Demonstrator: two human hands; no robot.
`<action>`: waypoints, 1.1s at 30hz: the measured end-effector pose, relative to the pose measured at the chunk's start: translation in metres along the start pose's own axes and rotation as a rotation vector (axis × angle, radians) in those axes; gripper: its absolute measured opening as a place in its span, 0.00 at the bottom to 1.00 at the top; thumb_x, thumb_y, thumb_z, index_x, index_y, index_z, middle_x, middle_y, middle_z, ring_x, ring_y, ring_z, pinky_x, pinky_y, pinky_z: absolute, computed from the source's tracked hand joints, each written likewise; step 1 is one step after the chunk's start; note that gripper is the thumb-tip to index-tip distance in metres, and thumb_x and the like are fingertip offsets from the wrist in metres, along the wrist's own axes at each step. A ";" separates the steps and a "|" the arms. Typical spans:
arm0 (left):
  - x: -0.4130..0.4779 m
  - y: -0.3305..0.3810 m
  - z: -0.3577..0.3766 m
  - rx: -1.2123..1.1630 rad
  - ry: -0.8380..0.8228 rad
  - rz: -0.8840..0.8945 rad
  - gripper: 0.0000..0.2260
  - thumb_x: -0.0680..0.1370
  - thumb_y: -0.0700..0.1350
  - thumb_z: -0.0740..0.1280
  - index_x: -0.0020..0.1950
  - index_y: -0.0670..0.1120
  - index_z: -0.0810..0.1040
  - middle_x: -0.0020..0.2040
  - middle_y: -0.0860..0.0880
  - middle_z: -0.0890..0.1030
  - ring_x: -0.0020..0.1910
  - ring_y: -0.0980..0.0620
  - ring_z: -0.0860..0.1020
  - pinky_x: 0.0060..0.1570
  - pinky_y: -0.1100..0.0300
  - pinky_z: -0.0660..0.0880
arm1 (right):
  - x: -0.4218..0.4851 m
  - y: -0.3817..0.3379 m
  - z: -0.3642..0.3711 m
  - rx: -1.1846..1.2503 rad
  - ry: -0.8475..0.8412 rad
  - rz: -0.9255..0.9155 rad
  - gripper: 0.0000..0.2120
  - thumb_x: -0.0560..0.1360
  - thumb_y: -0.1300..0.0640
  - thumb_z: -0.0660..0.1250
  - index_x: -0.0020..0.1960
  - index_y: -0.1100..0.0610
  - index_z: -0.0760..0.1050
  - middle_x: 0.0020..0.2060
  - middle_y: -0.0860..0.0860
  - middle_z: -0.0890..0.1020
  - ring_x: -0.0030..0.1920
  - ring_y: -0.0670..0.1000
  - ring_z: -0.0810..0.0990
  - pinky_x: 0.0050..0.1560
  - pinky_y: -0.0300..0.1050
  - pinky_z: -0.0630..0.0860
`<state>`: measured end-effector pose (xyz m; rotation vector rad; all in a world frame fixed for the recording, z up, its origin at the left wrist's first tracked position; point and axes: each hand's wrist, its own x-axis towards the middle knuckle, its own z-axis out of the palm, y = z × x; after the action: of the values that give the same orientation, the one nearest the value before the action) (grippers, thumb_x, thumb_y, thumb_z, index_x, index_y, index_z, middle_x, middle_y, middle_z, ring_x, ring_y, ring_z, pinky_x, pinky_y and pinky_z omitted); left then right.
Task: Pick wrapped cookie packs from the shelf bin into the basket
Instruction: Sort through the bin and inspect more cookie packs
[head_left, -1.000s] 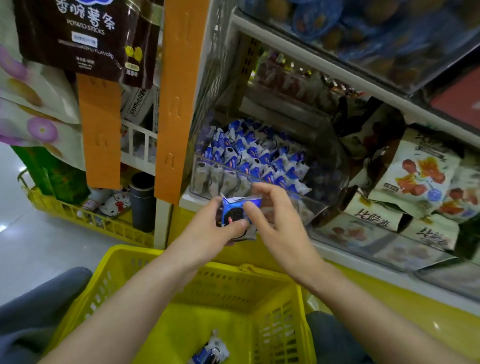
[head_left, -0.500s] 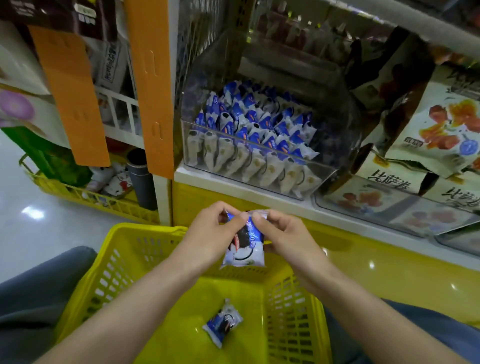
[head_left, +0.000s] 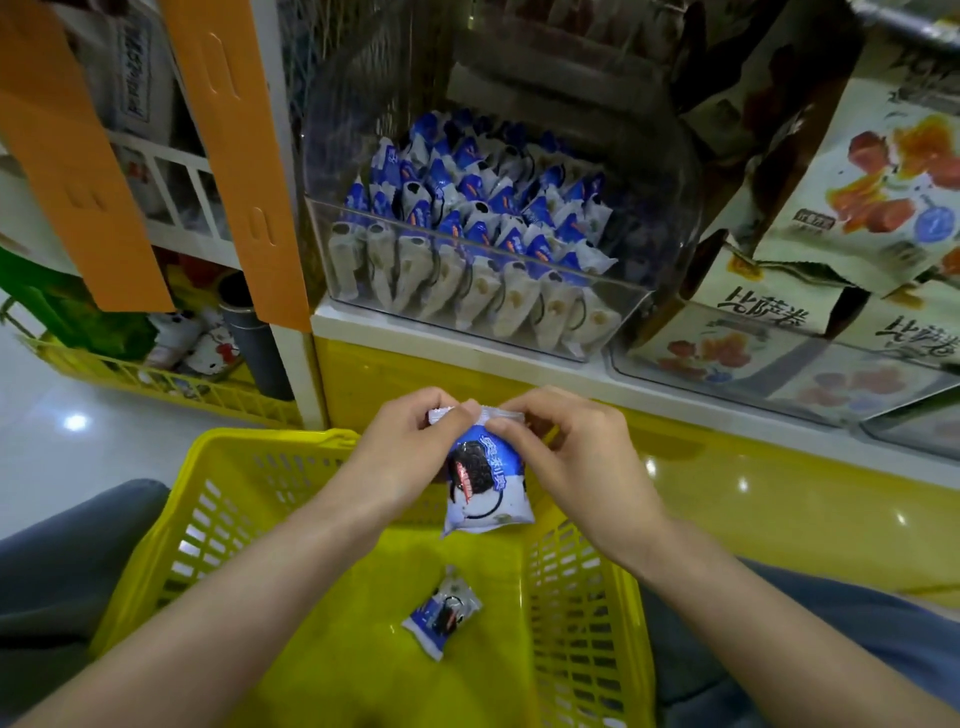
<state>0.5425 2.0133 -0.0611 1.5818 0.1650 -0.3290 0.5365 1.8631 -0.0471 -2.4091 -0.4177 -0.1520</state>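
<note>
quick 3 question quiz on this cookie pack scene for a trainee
1. True or false: one pack already lies in the basket.
2. Which hand pinches the top edge of the held pack? A) left hand only B) right hand only C) both
3. Fill in: the remaining packs stand in rows in the clear ___ on the shelf.

Key: 1 true; 2 C; 3 bin
</note>
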 end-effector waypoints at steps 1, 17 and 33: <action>-0.001 0.000 0.001 -0.036 -0.026 -0.026 0.07 0.77 0.46 0.65 0.40 0.45 0.74 0.34 0.48 0.78 0.30 0.58 0.76 0.27 0.71 0.70 | 0.000 0.001 -0.001 0.062 0.011 0.044 0.04 0.75 0.54 0.67 0.42 0.52 0.80 0.33 0.44 0.79 0.34 0.43 0.75 0.34 0.32 0.70; 0.006 -0.013 -0.003 0.030 0.143 0.116 0.10 0.80 0.41 0.59 0.46 0.41 0.79 0.40 0.44 0.81 0.35 0.55 0.76 0.34 0.61 0.77 | -0.006 0.009 0.002 0.600 -0.377 0.609 0.15 0.77 0.68 0.60 0.63 0.67 0.66 0.51 0.67 0.79 0.40 0.52 0.80 0.39 0.36 0.77; -0.001 -0.026 0.007 0.260 0.017 0.247 0.11 0.78 0.42 0.62 0.36 0.43 0.73 0.26 0.54 0.71 0.28 0.55 0.67 0.31 0.58 0.64 | -0.007 0.006 0.012 0.593 -0.210 0.413 0.04 0.75 0.62 0.66 0.44 0.55 0.72 0.41 0.54 0.78 0.38 0.49 0.75 0.40 0.44 0.74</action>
<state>0.5331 2.0075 -0.0861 1.8399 -0.0638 -0.1474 0.5323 1.8646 -0.0611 -1.8729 -0.0329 0.3632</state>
